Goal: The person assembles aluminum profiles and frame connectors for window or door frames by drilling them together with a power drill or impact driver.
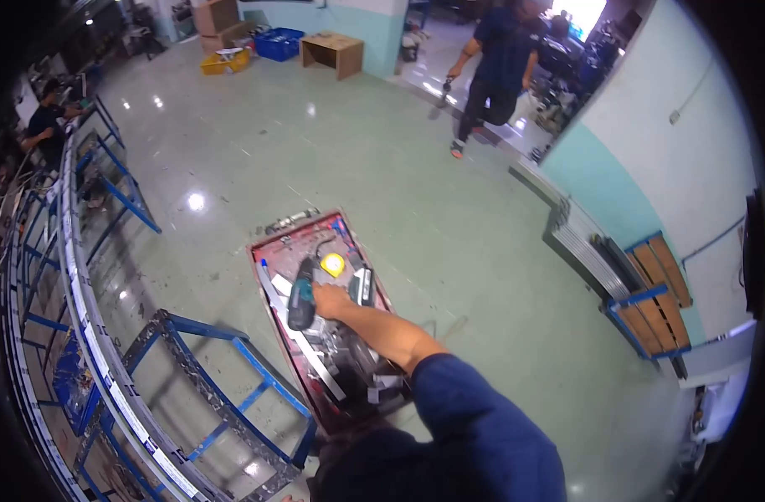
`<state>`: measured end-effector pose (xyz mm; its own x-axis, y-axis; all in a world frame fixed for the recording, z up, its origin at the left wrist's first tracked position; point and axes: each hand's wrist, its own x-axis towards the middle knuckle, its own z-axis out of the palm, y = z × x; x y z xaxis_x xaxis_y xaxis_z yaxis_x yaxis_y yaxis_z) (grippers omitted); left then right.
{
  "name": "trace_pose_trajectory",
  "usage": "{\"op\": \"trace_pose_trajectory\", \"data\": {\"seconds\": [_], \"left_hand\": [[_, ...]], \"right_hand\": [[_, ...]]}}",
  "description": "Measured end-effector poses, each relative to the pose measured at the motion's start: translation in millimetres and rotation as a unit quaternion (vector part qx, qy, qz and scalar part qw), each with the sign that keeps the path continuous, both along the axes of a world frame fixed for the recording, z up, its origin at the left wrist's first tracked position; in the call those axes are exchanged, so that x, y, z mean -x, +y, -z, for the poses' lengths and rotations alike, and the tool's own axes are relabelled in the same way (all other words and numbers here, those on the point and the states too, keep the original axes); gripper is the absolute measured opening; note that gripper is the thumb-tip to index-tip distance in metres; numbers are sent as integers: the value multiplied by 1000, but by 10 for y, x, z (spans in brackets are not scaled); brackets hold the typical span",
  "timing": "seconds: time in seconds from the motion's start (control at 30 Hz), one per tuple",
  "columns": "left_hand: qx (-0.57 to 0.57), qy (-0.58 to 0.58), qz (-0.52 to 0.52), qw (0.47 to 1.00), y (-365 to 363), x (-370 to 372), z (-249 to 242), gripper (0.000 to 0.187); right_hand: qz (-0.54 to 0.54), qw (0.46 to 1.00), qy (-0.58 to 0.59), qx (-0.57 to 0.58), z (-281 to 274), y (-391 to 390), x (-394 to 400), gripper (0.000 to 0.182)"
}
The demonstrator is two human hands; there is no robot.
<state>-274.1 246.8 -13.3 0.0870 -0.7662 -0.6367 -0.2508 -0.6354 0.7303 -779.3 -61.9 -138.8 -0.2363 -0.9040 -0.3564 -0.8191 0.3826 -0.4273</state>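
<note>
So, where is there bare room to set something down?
Bare floor lies between the red tray and stacked bars, also beyond toward the wooden box. The tray is crowded around the drill and tape measure.

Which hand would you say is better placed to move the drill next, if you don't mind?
Right, I'd judge: the right hand grips the drill, its arm reaching over the red-edged tray, and no other hand shows near the tool.

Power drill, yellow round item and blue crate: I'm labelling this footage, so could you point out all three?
Power drill [300,311], head view, on its dark body.
Yellow round item [332,265], head view, on its middle.
Blue crate [281,50], head view, on its outer side wall.
</note>
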Motion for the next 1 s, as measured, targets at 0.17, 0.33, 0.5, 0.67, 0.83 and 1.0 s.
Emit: {"op": "trace_pose_trajectory", "data": {"seconds": [0.17,0.33,0.5,0.67,0.83,1.0], "left_hand": [[76,-14,42,996,-321,130,-170,24],[220,52,33,974,-701,131,-108,32],[137,288,-22,947,-1107,323,-968,55],[92,529,-192,821,-1039,-163,-1018,48],[106,634,-269,717,-677,-546,-731,33],[94,653,-315,682,-458,-938,-594,33]], "right_hand": [[-25,991,-83,103,-1366,639,-415,56],[-160,912,-316,208,-1749,1412,-1055,54],[-117,859,-489,98,-1912,2108,-2060,54],[-318,899,-288,92,-2213,2299,-2723,49],[-417,889,-185,38,-2590,2321,-3292,45],[-501,859,-108,17,-2795,2165,-3837,42]]}}
